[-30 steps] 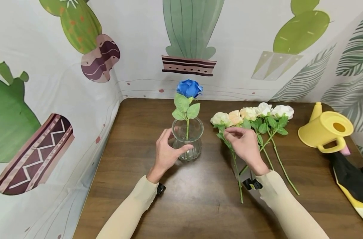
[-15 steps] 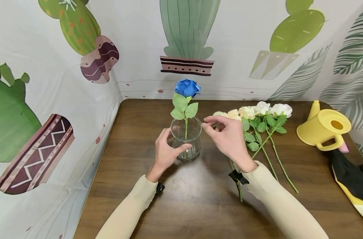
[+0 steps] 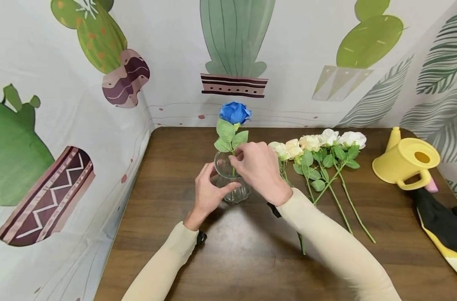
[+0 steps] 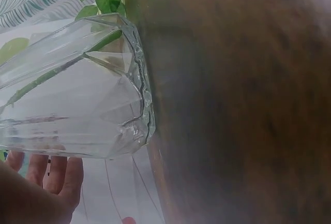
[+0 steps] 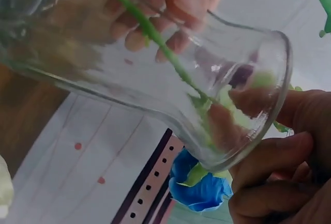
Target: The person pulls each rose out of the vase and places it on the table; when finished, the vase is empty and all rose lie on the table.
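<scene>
A clear glass vase (image 3: 236, 195) stands on the table with one blue rose (image 3: 234, 113) upright in it. My left hand (image 3: 209, 188) holds the vase from the left, thumb across the front and fingers behind. Over the vase's mouth is my right hand (image 3: 260, 169), its thumb and forefinger pinching the rose stem just below the leaves. In the right wrist view the fingertips (image 5: 240, 102) reach inside the glass rim, beside the green stem (image 5: 160, 43). The stem slants down to the vase's base in the left wrist view, inside the glass (image 4: 77, 100).
Several cream, peach and white roses (image 3: 310, 143) lie on the table right of the vase, stems toward the front. Behind them to the right stands a yellow watering can (image 3: 405, 163). A black and yellow glove (image 3: 439, 225) lies at the right edge. A cactus-print cloth (image 3: 168, 62) hangs behind.
My right hand has moved left from the lying roses to the blue rose's stem at the vase mouth. The left hand keeps its hold on the vase.
</scene>
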### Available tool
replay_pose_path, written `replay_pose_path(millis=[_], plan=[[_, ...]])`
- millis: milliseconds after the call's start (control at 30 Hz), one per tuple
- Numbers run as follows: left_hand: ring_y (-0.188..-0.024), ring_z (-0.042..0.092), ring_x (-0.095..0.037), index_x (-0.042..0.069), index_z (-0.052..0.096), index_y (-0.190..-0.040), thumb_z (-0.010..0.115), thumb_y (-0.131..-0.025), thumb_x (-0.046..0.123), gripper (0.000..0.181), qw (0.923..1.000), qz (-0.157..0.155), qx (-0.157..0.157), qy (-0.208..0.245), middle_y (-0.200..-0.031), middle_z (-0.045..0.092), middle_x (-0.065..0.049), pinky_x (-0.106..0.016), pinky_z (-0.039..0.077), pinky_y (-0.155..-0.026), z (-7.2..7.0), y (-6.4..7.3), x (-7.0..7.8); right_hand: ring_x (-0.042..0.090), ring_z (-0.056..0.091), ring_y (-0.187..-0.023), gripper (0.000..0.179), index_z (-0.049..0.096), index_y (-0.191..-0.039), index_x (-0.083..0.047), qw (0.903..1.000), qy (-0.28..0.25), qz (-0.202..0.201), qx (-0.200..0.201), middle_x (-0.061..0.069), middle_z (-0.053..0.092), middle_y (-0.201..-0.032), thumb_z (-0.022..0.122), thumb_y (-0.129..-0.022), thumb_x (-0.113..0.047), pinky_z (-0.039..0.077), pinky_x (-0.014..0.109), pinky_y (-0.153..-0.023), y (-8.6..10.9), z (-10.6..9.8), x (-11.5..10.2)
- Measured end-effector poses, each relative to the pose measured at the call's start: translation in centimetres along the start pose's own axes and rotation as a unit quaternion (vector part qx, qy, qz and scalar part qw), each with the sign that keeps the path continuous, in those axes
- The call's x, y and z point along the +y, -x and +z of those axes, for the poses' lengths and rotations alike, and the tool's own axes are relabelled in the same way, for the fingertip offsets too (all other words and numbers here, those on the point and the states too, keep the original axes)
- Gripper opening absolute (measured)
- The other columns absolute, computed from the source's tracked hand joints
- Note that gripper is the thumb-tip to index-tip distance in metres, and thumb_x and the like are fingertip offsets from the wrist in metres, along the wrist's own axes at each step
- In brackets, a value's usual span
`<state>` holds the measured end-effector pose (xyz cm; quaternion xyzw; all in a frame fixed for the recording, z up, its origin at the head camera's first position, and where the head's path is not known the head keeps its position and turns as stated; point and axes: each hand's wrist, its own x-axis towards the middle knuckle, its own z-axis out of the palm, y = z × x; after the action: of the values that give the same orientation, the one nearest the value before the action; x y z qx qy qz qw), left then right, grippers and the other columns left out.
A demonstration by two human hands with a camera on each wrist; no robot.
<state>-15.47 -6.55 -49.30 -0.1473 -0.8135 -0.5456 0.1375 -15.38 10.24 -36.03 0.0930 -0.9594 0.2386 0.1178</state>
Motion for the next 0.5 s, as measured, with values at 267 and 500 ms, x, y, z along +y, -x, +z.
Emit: replay_pose_path(millis=[267,500], plan=[[-0.113,0.073,-0.029,0.011,0.072,-0.131,0.105,-0.070,0.025,0.071,0.9999,-0.010,0.000,-0.001,-0.117,0.074,-0.010,-0.052,0.061,-0.100,-0.01,0.05,-0.17,0.021,0.051,-0.054,0.038,0.058,-0.062,-0.019,0.9991,0.035,0.020,0.016,-0.002,0.047,-0.057,0.076,-0.095,-0.019,0.035,0.034,-0.043,-0.64,0.43,-0.44],[-0.112,0.074,-0.030,0.009,0.072,-0.130,0.105,-0.070,0.024,0.070,1.0000,-0.009,-0.001,-0.001,-0.117,0.075,-0.011,-0.053,0.062,-0.100,0.09,0.02,-0.24,0.023,0.060,-0.057,0.021,0.076,-0.074,-0.016,0.9993,0.020,0.029,0.017,0.001,0.068,-0.065,0.073,-0.094,-0.012,0.045,0.039,-0.047,-0.77,0.23,-0.31]])
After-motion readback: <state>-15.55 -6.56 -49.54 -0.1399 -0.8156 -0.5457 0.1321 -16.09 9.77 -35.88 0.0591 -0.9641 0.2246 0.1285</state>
